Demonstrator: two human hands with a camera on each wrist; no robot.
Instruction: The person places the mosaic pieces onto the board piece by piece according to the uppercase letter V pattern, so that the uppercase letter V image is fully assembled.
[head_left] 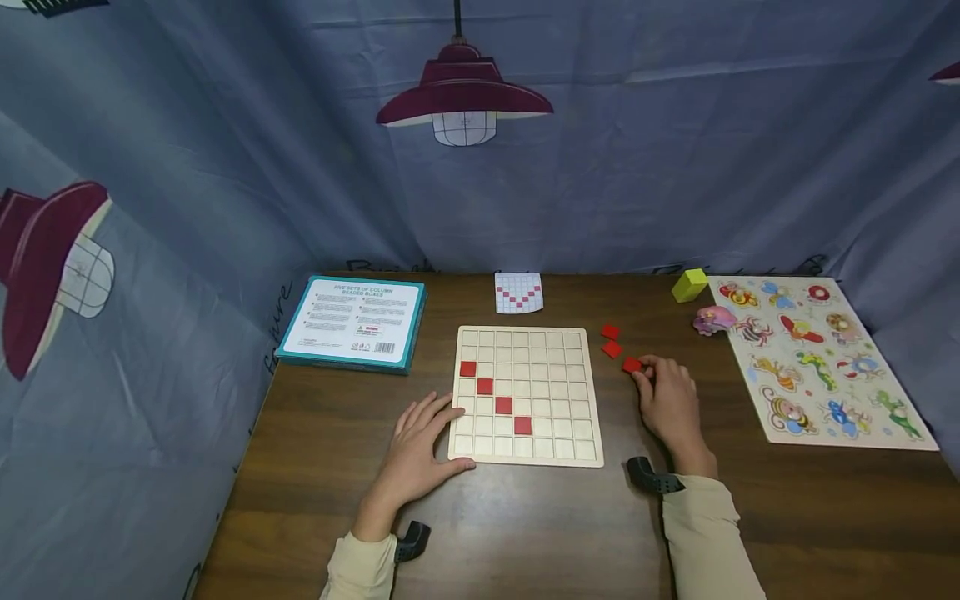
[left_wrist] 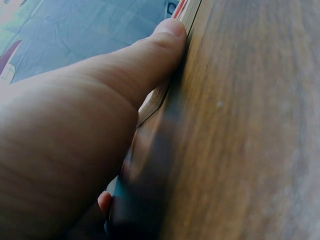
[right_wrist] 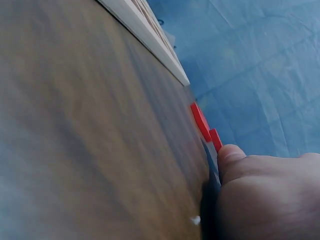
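A pale wooden grid board (head_left: 555, 392) lies on the table, with several red square tiles (head_left: 504, 405) set in a descending diagonal on its left half. My left hand (head_left: 420, 446) rests at the board's lower left corner, fingers spread along the left edge and thumb at the front edge. To the right of the board, my right hand (head_left: 670, 404) pinches a red tile (head_left: 632, 365) between thumb and fingertips, low at the table. Two loose red tiles (head_left: 612, 349) lie just beyond it. In the right wrist view the thumb (right_wrist: 232, 155) meets a red tile (right_wrist: 215, 139).
Behind the board is a small pattern card (head_left: 518, 293) with a red V of squares. A teal box (head_left: 352, 323) lies at back left. At right are an insect picture board (head_left: 825, 367), a yellow-green block (head_left: 689, 285) and a pink toy figure (head_left: 713, 320). A blue curtain (head_left: 600, 192) hangs behind.
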